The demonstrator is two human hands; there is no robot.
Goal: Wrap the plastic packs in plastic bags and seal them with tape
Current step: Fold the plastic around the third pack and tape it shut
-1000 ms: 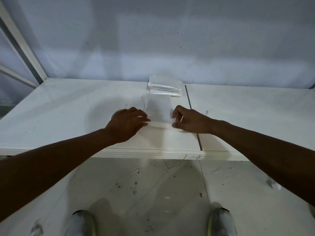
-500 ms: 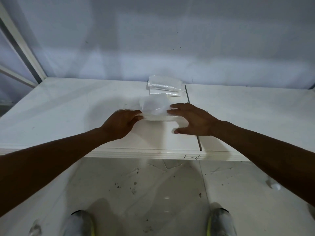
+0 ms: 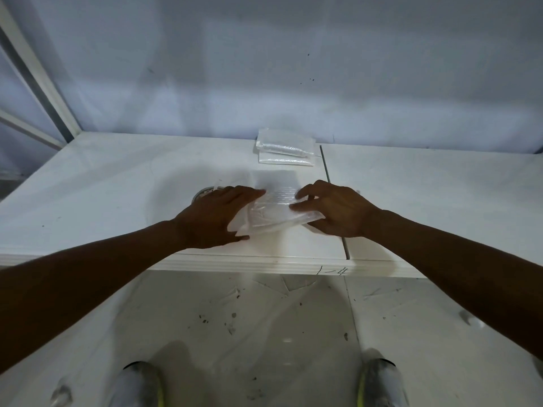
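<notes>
A clear plastic pack (image 3: 271, 214) is held just above the white table (image 3: 102, 201), tilted, between both hands. My left hand (image 3: 214, 217) grips its left end, fingers lying over the top and the thumb underneath. My right hand (image 3: 335, 210) grips the right end, fingertips curled onto its top face. Behind it a thin clear plastic bag (image 3: 276, 179) lies flat on the table. A tape roll (image 3: 202, 193) peeks out behind my left hand, mostly hidden.
A small stack of plastic packs (image 3: 285, 146) sits at the back by the wall. A dark seam (image 3: 333, 201) runs front to back through the table, under my right hand. The table's front edge (image 3: 264, 264) is close below my wrists.
Both hands were pressing on the flat plastic a second ago. Now they have drawn slightly toward me and raised the pack off the table, tilted.
</notes>
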